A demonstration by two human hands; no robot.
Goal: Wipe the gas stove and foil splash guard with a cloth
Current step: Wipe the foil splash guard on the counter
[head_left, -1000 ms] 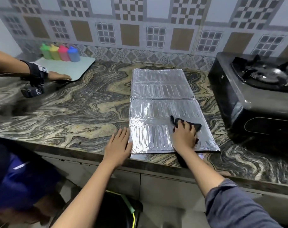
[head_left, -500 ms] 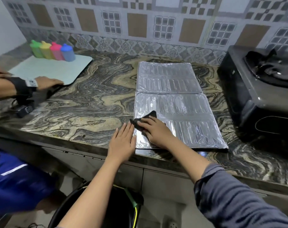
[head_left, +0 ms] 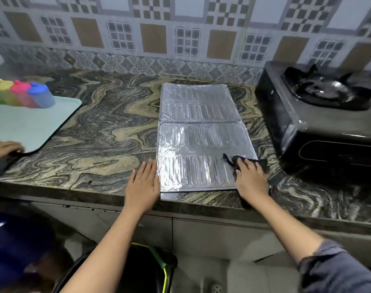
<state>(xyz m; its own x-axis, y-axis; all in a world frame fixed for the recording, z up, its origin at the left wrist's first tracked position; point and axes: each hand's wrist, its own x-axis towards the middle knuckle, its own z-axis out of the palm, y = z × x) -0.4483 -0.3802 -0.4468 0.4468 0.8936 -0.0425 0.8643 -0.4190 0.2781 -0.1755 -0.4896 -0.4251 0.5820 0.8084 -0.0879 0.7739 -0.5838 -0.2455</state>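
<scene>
Silver foil splash guard (head_left: 199,132) lies flat in the centre of the frame, on the marble counter (head_left: 100,132) just left of the black gas stove (head_left: 320,123). It looks thin, light and easy to dent or slide, so soft pressure seems best. The left hand (head_left: 142,182) rests flat at its left edge and holds nothing. The right hand (head_left: 251,179) presses a black cloth (head_left: 235,160) on its lower right corner with almost straight fingers.

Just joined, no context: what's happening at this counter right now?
A person is wiping a foil splash guard that lies flat on the counter. The right hand presses a black cloth onto the guard's near right corner. The left hand lies flat at its near left edge, apparently steadying it. The gas stove sits to the right, with no hand on it.
</scene>
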